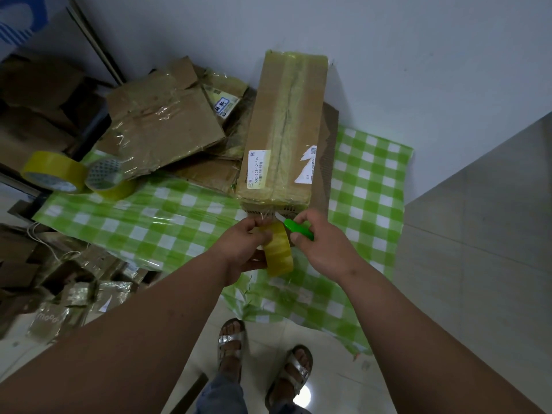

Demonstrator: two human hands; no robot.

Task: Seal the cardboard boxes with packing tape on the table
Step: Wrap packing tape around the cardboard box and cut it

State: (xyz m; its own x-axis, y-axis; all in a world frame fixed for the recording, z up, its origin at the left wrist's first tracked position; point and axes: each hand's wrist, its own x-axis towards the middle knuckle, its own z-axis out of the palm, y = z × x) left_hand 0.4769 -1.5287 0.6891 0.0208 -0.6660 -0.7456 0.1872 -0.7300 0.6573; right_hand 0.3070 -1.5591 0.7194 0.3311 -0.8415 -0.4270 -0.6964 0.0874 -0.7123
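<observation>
Centre of the frame: long cardboard box (283, 127) lying on the desk (370, 180), under a green-and-white checked cloth, far end toward the wall at the top. Yellowish tape strip along the top seam; white labels near the close end, left and right of the seam.

Just below the box's near end, lower centre: left hand (243, 249) wrapped round a roll of yellow packing tape (277, 249), fingers curled over its upper edge, thumb underneath. Thin clear strip stretched from the roll up to the box's near face.

Right of it, right hand (321, 243) gripping a green-handled knife (297, 230), pale blade pointing up-left at the stretched strip; blade tip seemingly touching the tape, though too small to tell for sure.

Left edge of the frame, mid-height: two more tape rolls (77, 174), side by side and touching, at the desk's left edge. Behind them, upper left of centre: heap of flattened cardboard pieces (167, 127) with wrinkled tape, up against the box's left side.

Bottom centre: two feet in silver sandals (263, 357) on a pale tiled floor. Lower left: more taped cardboard on the floor.
</observation>
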